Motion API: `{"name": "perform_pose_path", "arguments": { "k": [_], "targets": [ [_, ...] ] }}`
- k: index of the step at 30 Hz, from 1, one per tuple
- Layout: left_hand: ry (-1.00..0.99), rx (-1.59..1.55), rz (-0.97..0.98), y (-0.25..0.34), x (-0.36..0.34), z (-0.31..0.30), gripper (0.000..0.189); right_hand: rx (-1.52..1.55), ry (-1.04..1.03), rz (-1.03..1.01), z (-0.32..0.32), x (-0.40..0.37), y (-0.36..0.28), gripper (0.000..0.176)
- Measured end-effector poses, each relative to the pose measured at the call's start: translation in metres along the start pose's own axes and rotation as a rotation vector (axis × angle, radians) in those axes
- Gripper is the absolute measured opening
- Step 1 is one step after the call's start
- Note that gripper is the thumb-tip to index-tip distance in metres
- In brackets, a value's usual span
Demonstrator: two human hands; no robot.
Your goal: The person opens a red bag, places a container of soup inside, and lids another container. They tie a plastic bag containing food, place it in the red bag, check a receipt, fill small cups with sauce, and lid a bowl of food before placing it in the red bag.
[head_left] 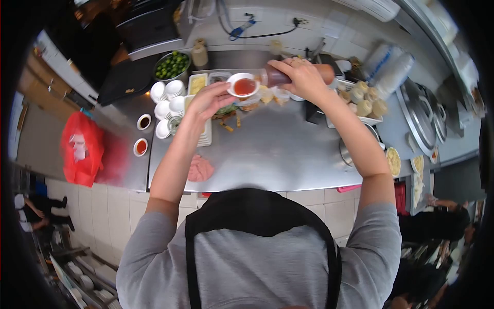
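My left hand (210, 100) grips a small white bowl (231, 92) by its left side, with red sauce (245, 86) inside. In my right hand (302, 77) is a squeeze bottle (278, 76) of dark reddish sauce, tipped on its side with its nozzle end at the bowl's right rim. Both are held over the back of the steel counter (272, 149). To the left stand two filled sauce bowls, one with dark sauce (144, 122) and one with red sauce (140, 147). Stacks of white bowls (162, 110) sit beside my left forearm.
A metal bowl of limes (173, 66) stands at the back left, near a red plastic bag (82, 149). A pink cloth (200, 169) lies by the front edge. At right are a tray of pale bottles (364, 100), a pot (350, 150) and large lids (419, 116). Other people (437, 226) are lower right.
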State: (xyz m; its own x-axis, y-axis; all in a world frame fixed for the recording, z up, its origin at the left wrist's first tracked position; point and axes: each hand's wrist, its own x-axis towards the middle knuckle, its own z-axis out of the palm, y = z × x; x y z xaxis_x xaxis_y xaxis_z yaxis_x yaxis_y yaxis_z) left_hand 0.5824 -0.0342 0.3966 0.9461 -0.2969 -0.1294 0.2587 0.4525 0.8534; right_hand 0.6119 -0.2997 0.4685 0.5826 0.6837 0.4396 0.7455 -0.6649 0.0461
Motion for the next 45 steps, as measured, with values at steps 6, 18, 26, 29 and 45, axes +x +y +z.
{"name": "perform_pose_path", "arguments": {
  "k": [6,18,26,29,45],
  "targets": [
    [0.133,-0.036,0.066,0.018,-0.026,-0.038,0.028,0.581,0.411,0.408,0.0,-0.02,0.07,0.066],
    [0.827,0.039,0.188,0.014,-0.223,-0.244,0.023,0.047,0.627,0.692,0.027,-0.091,0.21,0.047],
    [1.256,0.059,-0.015,-0.067,-0.309,-0.343,0.017,-0.303,0.048,1.416,0.06,-0.131,0.253,0.082],
    [1.232,0.073,-0.055,-0.079,-0.305,-0.349,0.021,-0.247,0.071,1.378,0.096,-0.168,0.308,0.079],
    [0.796,0.475,-0.229,-0.052,-0.213,-0.365,0.042,-0.634,0.604,1.252,-0.041,-0.259,0.178,0.049]
  ]
}}
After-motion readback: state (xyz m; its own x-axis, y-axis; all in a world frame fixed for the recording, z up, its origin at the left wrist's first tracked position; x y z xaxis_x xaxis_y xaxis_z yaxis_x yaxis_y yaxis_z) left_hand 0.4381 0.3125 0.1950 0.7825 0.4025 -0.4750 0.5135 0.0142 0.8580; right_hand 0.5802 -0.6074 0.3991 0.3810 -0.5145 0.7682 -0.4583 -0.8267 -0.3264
